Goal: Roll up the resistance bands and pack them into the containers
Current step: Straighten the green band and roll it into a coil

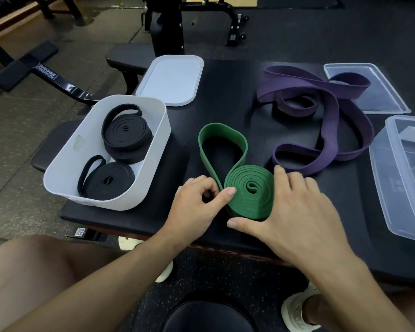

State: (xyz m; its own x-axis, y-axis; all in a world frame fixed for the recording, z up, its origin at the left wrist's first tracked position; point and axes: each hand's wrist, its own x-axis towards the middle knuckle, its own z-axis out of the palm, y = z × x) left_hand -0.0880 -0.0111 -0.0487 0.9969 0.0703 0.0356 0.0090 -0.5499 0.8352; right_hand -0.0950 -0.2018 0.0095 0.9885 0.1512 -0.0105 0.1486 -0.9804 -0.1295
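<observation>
Right now you are midway through rolling the green band point(249, 190), the third of four bands by the look of it. Your right hand point(297, 207) cups the coil: its fingers curve round the far and right side, and its thumb lies along the near edge, so the coil sits between thumb and fingers. Your left hand point(197, 202) is curled, pinching the free strap just where it leaves the coil, with the thumb tip pressed on the coil's left rim.

Beyond your left fingertips the loose loop point(225, 127) stands on edge, not yet wound. The next move probably calls for turning the coil toward that loop while your left fingers keep the strap taut and level, so the layers stack flush.

Left of your left knuckles, the white container point(153, 149) already holds two black rolls point(126, 133). Past your right fingertips the purple band point(331, 111) lies unrolled, and to their right a clear container point(381, 178) waits, likely the place for this roll.
</observation>
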